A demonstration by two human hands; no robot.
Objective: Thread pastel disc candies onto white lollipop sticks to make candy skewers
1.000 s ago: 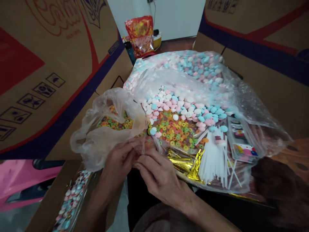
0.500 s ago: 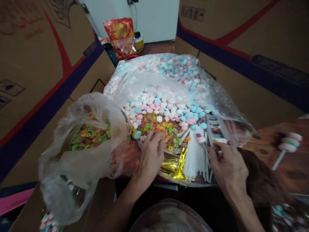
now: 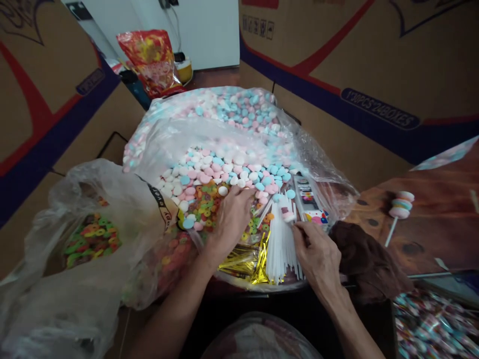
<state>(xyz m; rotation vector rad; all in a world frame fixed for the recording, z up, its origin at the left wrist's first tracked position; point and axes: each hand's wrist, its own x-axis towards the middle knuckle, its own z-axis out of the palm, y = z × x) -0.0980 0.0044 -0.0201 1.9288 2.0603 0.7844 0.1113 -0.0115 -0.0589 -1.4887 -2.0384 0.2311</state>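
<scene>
My left hand (image 3: 232, 217) rests palm down on a heap of small coloured ring candies (image 3: 204, 199), its fingers curled into them. My right hand (image 3: 316, 255) pinches at a bundle of white lollipop sticks (image 3: 280, 239); its fingertips touch the sticks. Both heaps lie in a big clear plastic bag (image 3: 318, 154) filled with pink, blue and white round candies (image 3: 232, 167). Gold twist ties (image 3: 249, 262) lie between my hands.
A thin plastic bag (image 3: 93, 234) with more ring candies sits at the left. A brown cloth (image 3: 364, 259) and a finished candy lollipop (image 3: 399, 207) lie on the wooden surface at the right. Cardboard boxes (image 3: 374, 60) stand all around. A red snack bag (image 3: 151, 60) stands behind.
My hands let go of the thin bag's neck and parted. The left hand moved onto the ring candies; the right swung out right, then came back to the white sticks.
</scene>
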